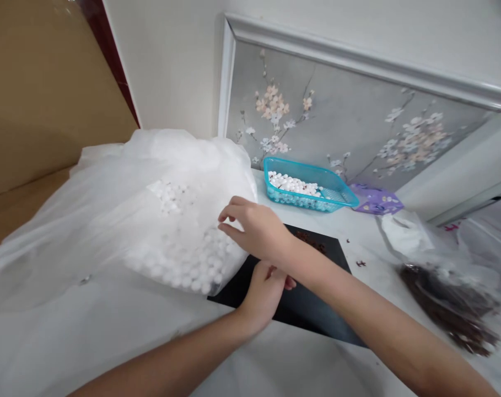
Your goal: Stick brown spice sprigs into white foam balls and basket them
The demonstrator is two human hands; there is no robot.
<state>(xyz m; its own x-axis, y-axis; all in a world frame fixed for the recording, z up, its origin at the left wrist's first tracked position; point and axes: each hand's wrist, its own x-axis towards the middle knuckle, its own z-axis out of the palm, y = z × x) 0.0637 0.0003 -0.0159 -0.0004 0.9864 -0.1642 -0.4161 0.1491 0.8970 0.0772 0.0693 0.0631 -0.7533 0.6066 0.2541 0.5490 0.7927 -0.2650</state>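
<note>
My right hand (256,225) reaches across above my left, just at the right edge of a big clear plastic bag (109,182). Its thumb and forefinger are pinched together; whatever lies between them is too small to make out. Inside the bag are many small white balls (188,264). Below my right wrist, my left hand (263,295) is curled closed over a black mat (312,309), its fingertips partly hidden, so what it holds does not show. Small dark-brown pieces (312,241) lie on the mat's far part, partly covered by my right forearm.
Against the wall stands a teal plastic basket (308,165) part-filled with white balls. Beside it lies a purple patterned packet (376,199). A clear bag of brown pieces (452,309) rests at the right. A few loose brown bits (361,263) dot the white table. Cardboard (47,82) rises at the left.
</note>
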